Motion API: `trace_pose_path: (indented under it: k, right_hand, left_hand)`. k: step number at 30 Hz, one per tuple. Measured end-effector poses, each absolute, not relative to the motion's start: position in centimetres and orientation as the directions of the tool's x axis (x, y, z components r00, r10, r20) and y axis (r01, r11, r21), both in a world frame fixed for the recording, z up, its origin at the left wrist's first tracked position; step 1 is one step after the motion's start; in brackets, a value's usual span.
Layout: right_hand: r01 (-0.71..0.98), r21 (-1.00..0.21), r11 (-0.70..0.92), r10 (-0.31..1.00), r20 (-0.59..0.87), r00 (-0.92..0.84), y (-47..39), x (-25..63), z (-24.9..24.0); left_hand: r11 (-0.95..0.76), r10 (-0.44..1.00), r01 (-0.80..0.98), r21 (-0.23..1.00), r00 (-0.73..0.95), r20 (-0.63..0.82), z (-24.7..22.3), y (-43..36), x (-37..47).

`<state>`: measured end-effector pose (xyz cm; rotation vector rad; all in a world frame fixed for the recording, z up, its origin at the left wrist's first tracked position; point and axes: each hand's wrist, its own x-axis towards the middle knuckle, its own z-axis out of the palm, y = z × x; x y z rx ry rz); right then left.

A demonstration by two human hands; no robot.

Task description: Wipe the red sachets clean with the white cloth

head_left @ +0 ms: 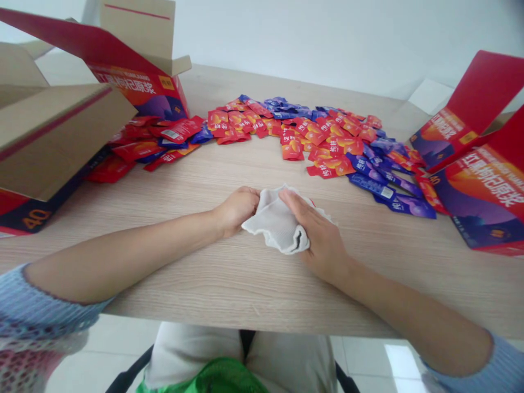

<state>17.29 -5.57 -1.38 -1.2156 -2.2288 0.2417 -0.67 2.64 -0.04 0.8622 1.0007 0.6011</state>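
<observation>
A crumpled white cloth is held over the middle of the table, near its front. My right hand is closed round the right side of the cloth, thumb side up. Behind that hand a small bit of red shows at the cloth's far edge; what it belongs to is hidden. My left hand is curled at the cloth's left edge, and its fingertips are hidden, so I cannot make out what they grip. Beyond both hands lie many red sachets and blue sachets, heaped in an arc.
Open red and blue cartons stand at both sides: a near left carton, a far left carton, a near right carton and a far right carton. The wooden table ends just before my lap, where green fabric lies.
</observation>
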Motion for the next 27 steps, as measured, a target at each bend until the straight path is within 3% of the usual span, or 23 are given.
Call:
trace_pose_path:
  k: [5, 12, 18, 21, 24, 27]
  right_hand:
    - [0.733, -0.298, 0.612, 0.791, 0.256, -0.556, -4.4, 17.9, -1.7]
    - [0.776, -0.366, 0.513, 0.856, 0.285, -0.432, -2.8, 21.0, -1.3]
    - [0.889, -0.294, 0.352, 0.930, 0.220, -0.295, -1.7, 23.4, -1.0]
    - [0.897, -0.308, 0.317, 0.932, 0.276, -0.234, -1.9, 23.3, -1.1]
    - [0.863, -0.334, 0.379, 0.896, 0.364, -0.253, -3.0, 21.8, -0.9]
    - [0.817, -0.267, 0.510, 0.830, 0.404, -0.386, -4.3, 19.7, -0.6]
  left_hand:
    - [0.587, 0.701, -0.061, 0.808, 0.537, -0.469, 0.3, 3.0, -0.7]
    - [0.554, 0.697, -0.037, 0.832, 0.568, -0.439, -0.1, 3.4, -1.2]
    - [0.540, 0.749, -0.078, 0.838, 0.498, -0.437, 0.0, 3.0, -1.1]
    - [0.527, 0.762, -0.093, 0.845, 0.491, -0.422, -0.1, 2.7, -0.9]
    - [0.486, 0.787, -0.123, 0.865, 0.493, -0.372, -0.6, 2.5, -0.6]
    - [0.460, 0.794, -0.128, 0.878, 0.502, -0.343, -1.2, 2.5, -0.3]
